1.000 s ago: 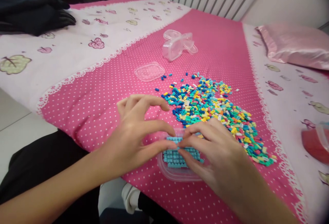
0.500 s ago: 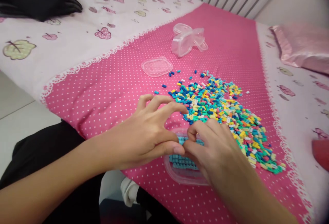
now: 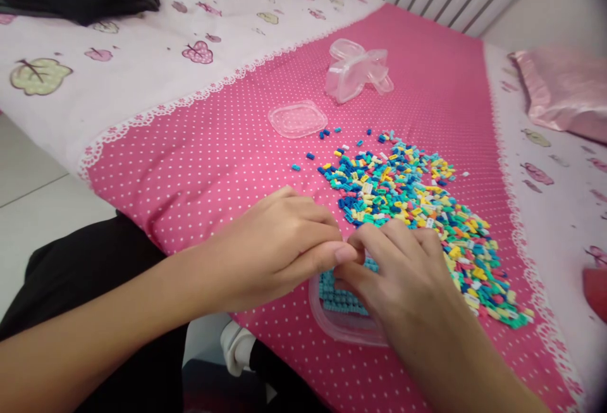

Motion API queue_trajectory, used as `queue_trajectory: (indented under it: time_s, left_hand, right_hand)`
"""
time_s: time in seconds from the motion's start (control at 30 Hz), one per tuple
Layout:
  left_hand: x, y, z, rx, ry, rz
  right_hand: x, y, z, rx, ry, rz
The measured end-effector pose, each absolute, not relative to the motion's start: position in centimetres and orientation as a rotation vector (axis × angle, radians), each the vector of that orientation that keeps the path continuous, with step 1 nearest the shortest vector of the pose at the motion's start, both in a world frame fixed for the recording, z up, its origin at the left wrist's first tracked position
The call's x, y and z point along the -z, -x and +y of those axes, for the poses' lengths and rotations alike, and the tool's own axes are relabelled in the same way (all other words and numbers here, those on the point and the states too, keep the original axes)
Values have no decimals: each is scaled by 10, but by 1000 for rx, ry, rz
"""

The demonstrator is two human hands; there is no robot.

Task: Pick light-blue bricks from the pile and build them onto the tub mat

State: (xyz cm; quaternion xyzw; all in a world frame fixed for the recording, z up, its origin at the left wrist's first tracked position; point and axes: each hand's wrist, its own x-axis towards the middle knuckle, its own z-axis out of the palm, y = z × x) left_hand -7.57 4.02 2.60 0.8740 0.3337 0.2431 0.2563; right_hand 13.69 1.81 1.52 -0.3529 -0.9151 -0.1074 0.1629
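With the light-blue panel of small studded plastic pieces (image 3: 344, 301) inside the clear rounded plastic tray (image 3: 348, 335), we do best pinching lightly above that tray, our left hand (image 3: 294, 242) and right hand (image 3: 405, 267) showing narrowed fingers, whose hold, if any, we cannot tell.

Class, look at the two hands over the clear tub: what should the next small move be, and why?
Probably ease the left hand slightly back from the right hand. Their fingertips meet over the light-blue bricks in the clear tub, hiding part of them; whether a piece is pinched there cannot be seen, so a small gap might reveal it.
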Motion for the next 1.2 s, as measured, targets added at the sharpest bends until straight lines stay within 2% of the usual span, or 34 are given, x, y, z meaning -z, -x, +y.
queue_trajectory:
  time_s: [1.2]
  left_hand:
    - [-22,74,38,-680,-2421,906]
  right_hand:
    - [-10,-135,20,431,973,-2511]
